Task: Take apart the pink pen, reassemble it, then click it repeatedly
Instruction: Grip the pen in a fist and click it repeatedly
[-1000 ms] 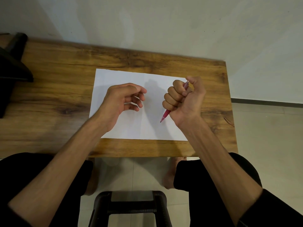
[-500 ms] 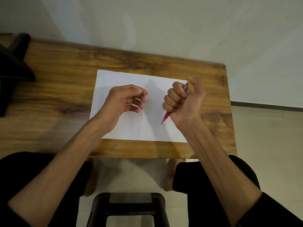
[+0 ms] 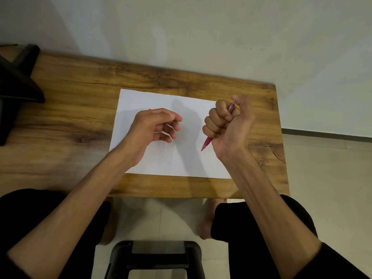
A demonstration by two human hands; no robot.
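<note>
My right hand [image 3: 227,122] grips the pink pen [image 3: 207,142] in a fist above the right part of the white paper [image 3: 171,162]. The pen's tip points down and to the left below my fist, and its clicker end shows beside my raised thumb. My left hand [image 3: 155,127] hovers over the middle of the paper with loosely curled fingers and holds nothing. A small orange thing [image 3: 150,109] peeks out behind its knuckles; what it is I cannot tell.
The paper lies on a wooden table [image 3: 70,127] against a pale wall. A black object [image 3: 18,85] stands at the table's far left. A black stool [image 3: 157,258] sits on the tiled floor between my knees.
Both hands stay almost where they were. The thumb of my right hand has shifted slightly at the pen's top end.
</note>
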